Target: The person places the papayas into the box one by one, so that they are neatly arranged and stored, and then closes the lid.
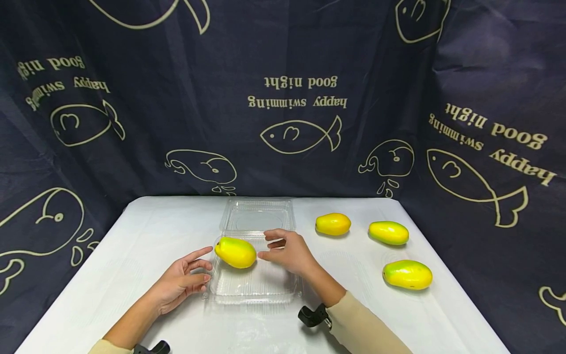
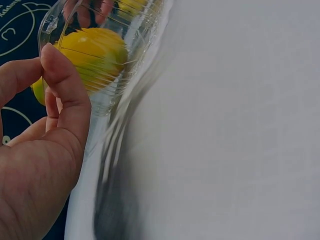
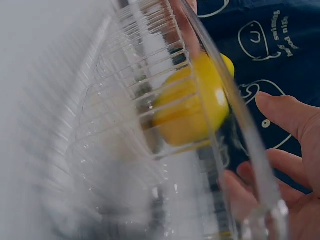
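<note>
One fruit [image 1: 235,252] is lying at 11 o'clock in the one clear box [image 1: 269,282]; three more fruits [image 1: 333,224] [image 1: 389,233] [image 1: 407,275] are resting on the counter [image 1: 442,324] between 2 and 3 o'clock. A lid [image 1: 258,216] is lying back at 12. The left hand [image 1: 179,287] is hovering at 9, the right hand [image 1: 289,251] at 3, both sets of fingers curving loosely apart, holding nothing. Box walls are standing between the wrist cameras and the fruit, blurring on the right; whether the left fingers are touching the rim is staying unclear.
</note>
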`<state>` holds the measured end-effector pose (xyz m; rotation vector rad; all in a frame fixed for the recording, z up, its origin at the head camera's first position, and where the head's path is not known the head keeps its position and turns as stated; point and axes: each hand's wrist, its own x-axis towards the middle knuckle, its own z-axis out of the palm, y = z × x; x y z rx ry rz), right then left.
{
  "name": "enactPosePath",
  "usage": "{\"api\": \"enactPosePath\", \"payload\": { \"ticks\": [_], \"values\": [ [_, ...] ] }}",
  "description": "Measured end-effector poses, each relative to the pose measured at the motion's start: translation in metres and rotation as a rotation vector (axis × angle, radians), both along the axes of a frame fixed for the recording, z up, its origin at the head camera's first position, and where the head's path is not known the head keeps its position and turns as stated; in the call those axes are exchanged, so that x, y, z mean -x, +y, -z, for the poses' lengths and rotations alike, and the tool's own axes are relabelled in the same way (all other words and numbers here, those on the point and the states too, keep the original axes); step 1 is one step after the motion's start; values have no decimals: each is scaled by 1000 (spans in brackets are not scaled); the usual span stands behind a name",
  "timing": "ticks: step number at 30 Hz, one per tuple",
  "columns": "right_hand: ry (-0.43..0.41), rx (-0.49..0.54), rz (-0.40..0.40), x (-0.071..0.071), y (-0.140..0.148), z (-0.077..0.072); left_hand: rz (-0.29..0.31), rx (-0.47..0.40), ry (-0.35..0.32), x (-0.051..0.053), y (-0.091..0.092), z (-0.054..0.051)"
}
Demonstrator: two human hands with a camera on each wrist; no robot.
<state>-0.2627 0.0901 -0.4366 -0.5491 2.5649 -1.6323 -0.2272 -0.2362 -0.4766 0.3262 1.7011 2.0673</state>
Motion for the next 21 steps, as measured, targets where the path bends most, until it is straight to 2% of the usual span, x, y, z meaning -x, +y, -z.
{"api": "enactPosePath", "payload": {
  "ticks": [13,21],
  "values": [
    [-7,104,10,-8,11,-3,-7,8,2,0,1,0],
    [10,169,26,-10,22,0,-8,12,-1,0,1,-1]
  ]
}}
